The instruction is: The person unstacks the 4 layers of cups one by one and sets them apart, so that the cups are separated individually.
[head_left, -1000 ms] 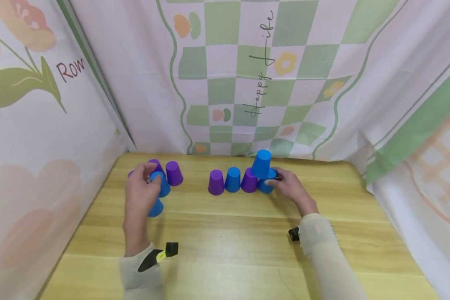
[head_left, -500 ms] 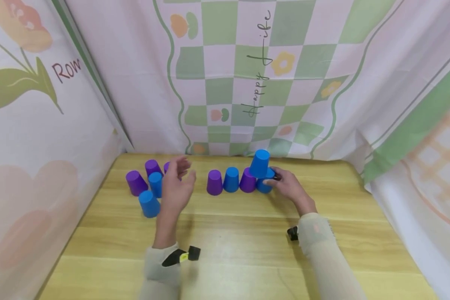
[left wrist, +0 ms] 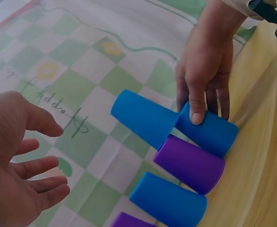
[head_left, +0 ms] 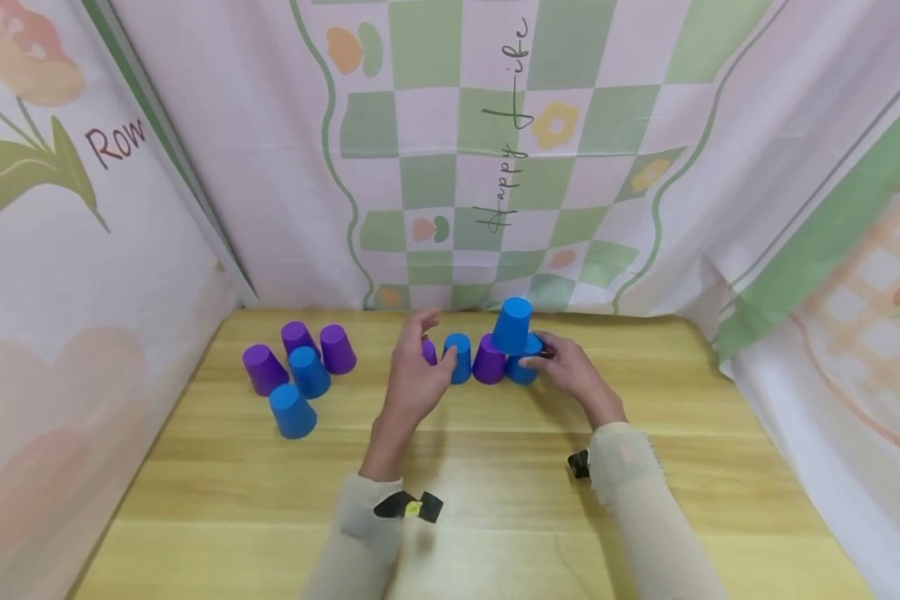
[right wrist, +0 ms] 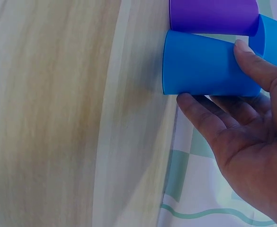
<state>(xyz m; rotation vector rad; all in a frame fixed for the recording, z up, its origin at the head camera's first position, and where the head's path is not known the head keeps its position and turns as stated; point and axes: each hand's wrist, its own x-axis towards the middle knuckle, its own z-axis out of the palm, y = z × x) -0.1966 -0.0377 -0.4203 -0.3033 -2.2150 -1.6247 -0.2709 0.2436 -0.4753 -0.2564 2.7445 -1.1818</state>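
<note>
Four-in-line is a row of upside-down cups on the table, alternating purple and blue. My right hand holds the blue cup at the row's right end, thumb on its near side and fingers along its outer side. Another blue cup rests upside down on top, bridging that cup and the purple cup beside it. My left hand hovers at the row's left end with fingers spread and nothing in them. It partly hides the left purple cup, next to a blue cup.
To the left stands a loose group of upside-down cups, among them a purple cup and a blue cup nearest the front. A printed curtain hangs right behind the wooden table.
My left hand has moved right, away from the loose group of cups to the left end of the row. My right hand stays on the blue cup.
</note>
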